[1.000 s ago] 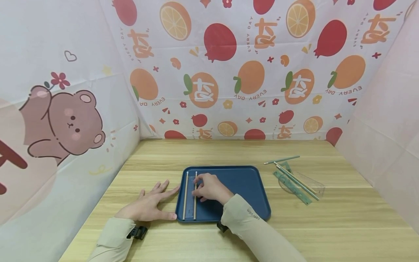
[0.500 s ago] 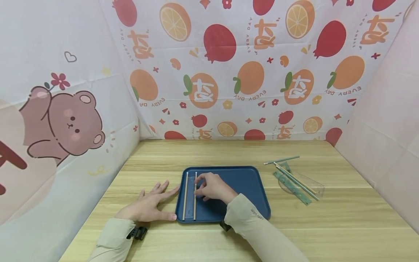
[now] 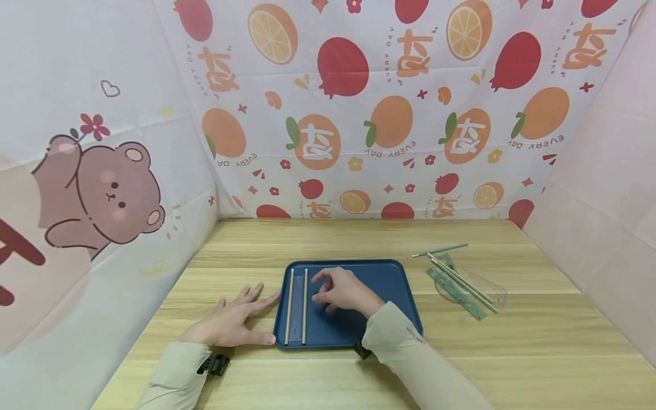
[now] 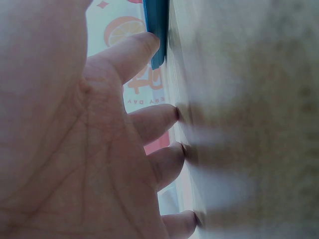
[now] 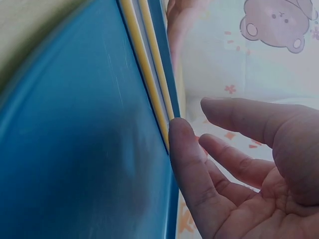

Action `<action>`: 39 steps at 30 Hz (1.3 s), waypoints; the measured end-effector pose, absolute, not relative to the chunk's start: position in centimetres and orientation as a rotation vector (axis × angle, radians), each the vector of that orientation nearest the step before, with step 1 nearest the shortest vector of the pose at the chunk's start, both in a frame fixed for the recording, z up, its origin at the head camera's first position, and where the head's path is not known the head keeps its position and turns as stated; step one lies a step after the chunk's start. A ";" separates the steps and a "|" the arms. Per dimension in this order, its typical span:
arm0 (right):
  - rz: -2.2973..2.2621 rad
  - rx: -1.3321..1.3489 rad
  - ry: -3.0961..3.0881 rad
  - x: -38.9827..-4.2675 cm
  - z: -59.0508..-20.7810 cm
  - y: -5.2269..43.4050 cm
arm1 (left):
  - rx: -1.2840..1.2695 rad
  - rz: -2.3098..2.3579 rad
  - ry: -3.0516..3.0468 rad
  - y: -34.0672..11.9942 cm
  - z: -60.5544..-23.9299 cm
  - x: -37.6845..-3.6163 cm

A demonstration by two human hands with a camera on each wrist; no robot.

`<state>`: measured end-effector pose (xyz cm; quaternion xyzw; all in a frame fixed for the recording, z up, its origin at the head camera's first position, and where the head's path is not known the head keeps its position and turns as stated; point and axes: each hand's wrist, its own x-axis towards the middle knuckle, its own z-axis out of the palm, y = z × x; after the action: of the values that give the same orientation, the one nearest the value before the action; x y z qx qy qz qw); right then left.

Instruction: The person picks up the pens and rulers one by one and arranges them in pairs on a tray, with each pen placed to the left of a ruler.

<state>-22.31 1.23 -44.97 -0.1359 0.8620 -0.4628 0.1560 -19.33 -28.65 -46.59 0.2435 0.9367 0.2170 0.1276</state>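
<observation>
A blue tray point(image 3: 379, 285) lies on the wooden table. Along its left side, two gold-coloured pencils point(image 3: 304, 307) run front to back, white ends away from me, with a clear ruler point(image 3: 296, 310) between them. My left hand point(image 3: 236, 322) is spread on the table, its thumb and index finger at the tray's left edge; the left wrist view shows the thumb against the blue rim point(image 4: 157, 30). Over the tray, just right of the pencils, my right hand point(image 3: 345, 291) has bent fingers and a gap between thumb and index, holding nothing. The right wrist view shows its fingertip point(image 5: 180, 130) overlapping the pencils' far ends.
Right of the tray lie a green ruler point(image 3: 455, 291), a pale pencil and a green pencil point(image 3: 482, 300) crossing it, and clear plastic drawing tools point(image 3: 497, 290). Another green pencil point(image 3: 446, 249) lies behind them. Printed cloth point(image 3: 379, 68) hangs behind the table.
My right hand has drawn away from the right-hand pencil and shifted slightly right; the pencil stays in place on the tray. The left hand has kept its place.
</observation>
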 end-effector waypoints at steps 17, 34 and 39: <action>-1.388 -0.399 2.437 -21.6 -44.4 3.3 | 0.704 0.615 2.743 -28.8 -46.6 -19.3; -1.401 -0.431 2.427 -20.9 -44.9 5.9 | 0.727 0.610 2.746 -28.8 -46.5 -18.9; -1.423 -0.432 2.421 -20.4 -44.8 7.1 | 0.698 0.631 2.720 -28.5 -46.5 -19.0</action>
<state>-20.37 7.09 -44.79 -0.1505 0.8425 -0.4952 0.1498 -18.99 -28.47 -46.52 0.2405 0.9369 0.2173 0.1314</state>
